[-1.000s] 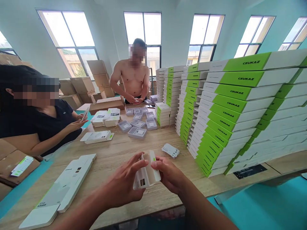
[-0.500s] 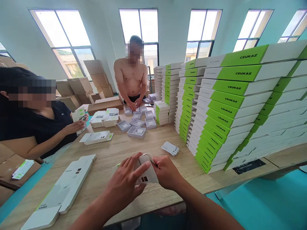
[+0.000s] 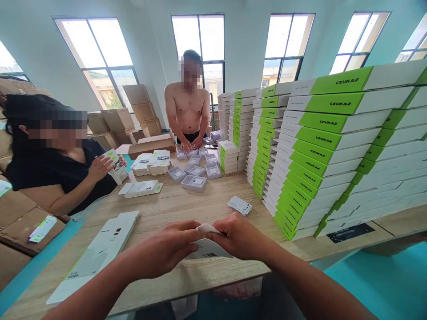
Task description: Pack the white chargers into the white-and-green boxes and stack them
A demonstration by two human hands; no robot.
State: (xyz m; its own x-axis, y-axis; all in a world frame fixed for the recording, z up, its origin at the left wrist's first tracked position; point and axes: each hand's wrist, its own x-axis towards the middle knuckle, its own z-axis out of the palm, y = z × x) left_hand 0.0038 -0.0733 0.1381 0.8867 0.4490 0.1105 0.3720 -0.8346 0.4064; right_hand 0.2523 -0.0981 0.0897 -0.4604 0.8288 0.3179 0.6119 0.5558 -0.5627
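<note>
Between my hands, over the front of the wooden table point(image 3: 156, 249), is a white printed carton point(image 3: 211, 251), tilted so that its end points toward the far side. My left hand point(image 3: 163, 249) grips its left side, fingers over the top and thumb below. Closed on the carton's right end flap is my right hand point(image 3: 242, 238), with the thumb inside the fold. A flat stack of unfolded cartons point(image 3: 96, 255) lies to the left of my left hand. Beyond my right hand rests a small pile of printed cards point(image 3: 239, 205).
Tall stacks of green-and-white boxes point(image 3: 310, 166) line the right side. Several grey trays point(image 3: 193, 182) lie mid-table, near folded cartons point(image 3: 151, 162). One person point(image 3: 188, 111) works at the far side; another point(image 3: 70, 169), at left, holds a carton. Brown cardboard boxes point(image 3: 143, 106) stand behind.
The carton has tipped, its printed face now seen at a flatter angle. My left hand has turned more level. The person at left has raised their carton slightly. The view has shifted a little left.
</note>
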